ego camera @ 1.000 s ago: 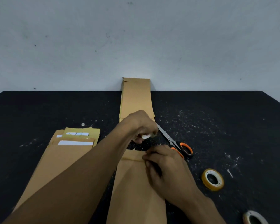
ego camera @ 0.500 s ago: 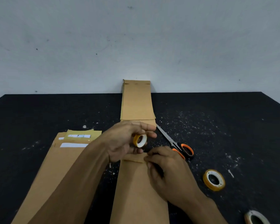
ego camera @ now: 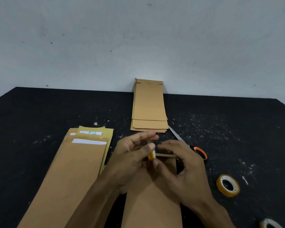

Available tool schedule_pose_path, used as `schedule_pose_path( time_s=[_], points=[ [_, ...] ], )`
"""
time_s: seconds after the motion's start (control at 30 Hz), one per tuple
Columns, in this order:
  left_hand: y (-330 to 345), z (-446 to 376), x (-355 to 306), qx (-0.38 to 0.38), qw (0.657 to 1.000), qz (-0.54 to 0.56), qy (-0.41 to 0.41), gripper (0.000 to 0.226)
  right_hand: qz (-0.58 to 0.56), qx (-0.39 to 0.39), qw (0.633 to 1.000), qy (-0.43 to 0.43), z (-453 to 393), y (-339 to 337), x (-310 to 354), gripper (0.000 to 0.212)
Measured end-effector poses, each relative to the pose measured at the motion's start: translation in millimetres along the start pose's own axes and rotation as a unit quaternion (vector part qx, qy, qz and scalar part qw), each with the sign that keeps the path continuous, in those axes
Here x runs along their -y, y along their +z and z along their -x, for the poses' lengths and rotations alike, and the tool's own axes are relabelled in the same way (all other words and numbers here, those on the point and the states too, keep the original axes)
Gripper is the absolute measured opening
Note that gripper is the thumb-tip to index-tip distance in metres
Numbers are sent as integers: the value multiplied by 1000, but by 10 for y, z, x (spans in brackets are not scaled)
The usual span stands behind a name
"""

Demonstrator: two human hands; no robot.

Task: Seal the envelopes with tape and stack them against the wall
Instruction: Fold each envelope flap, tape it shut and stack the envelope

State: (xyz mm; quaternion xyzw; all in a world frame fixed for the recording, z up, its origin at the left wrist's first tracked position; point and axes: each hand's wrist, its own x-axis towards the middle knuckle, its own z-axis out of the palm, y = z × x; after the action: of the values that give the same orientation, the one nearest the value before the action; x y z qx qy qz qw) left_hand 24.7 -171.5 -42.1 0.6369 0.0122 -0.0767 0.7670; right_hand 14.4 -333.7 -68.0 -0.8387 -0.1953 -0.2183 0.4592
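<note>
Envelope [ego camera: 152, 199] lying flat on black desk [ego camera: 39, 112] under both hands, left hand [ego camera: 132, 155] pinching small yellow tape roll [ego camera: 152, 155] above its flap, right hand [ego camera: 184, 167] loosely curled beside it holding nothing visible; sealed stack [ego camera: 149, 104] leaning against wall [ego camera: 138, 38]; unsealed pile [ego camera: 76, 162] at left.

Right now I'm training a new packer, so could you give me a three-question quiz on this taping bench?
1. True or false: the left hand grips a small tape roll.
2. Which lies nearest the wall? A) sealed stack B) scissors C) yellow tape roll
3. On which side of the centre envelope does the unsealed pile lie?

Key: 1 true; 2 A; 3 left.
</note>
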Motion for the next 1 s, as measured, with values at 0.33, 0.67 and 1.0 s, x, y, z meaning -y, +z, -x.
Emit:
schedule_pose_path(
  time_s=[0.33, 0.67, 1.0],
  points=[
    [19, 53, -14, 16, 991, 30, 127, 39, -126, 44, 987, 93, -42, 30, 152, 15],
    [10, 125, -124, 19, 977, 56, 206, 57, -205, -6, 973, 102, -60, 86, 328, 38],
    [42, 161, -174, -100, 958, -61, 261, 64, -181, 25, 980, 80, -26, 68, 336, 23]
  ],
)
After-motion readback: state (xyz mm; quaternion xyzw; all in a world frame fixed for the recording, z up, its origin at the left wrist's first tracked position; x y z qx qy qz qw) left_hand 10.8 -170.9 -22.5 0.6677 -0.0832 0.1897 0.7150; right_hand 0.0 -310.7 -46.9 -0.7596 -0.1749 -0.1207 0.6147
